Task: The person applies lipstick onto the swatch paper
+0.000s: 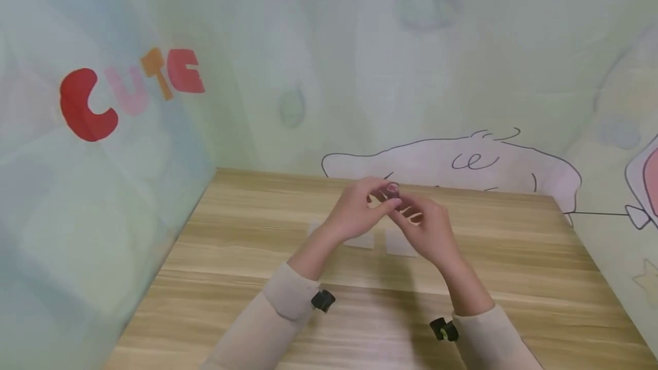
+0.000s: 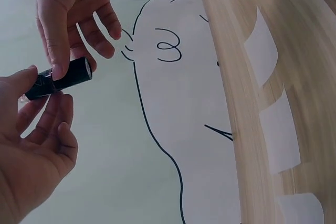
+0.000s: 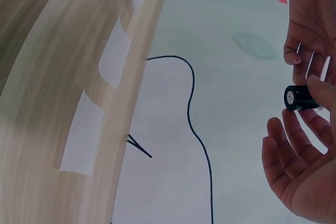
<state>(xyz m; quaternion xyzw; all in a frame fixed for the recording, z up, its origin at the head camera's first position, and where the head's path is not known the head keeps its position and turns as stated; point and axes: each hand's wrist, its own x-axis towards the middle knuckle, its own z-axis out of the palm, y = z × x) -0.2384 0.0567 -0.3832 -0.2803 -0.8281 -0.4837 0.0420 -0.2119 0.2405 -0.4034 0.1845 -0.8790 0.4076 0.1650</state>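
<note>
A small black lipstick tube (image 2: 76, 73) is held up between both hands, above the far part of the table. My left hand (image 1: 357, 210) pinches one end of it between thumb and fingers. From the other side my right hand (image 1: 426, 230) grips the tube with thumb and fingertips, its other fingers loosely bent. A seam shows round the tube in the left wrist view. In the right wrist view the tube's flat end (image 3: 290, 98) carries a round pale label. Fingers hide part of the tube.
Under the hands, white paper pieces (image 1: 401, 243) lie in a row on the wood-grain table (image 1: 231, 233), partly covered by the arms in the head view. A printed cloth wall (image 1: 360, 73) stands behind the table's far edge and along both sides.
</note>
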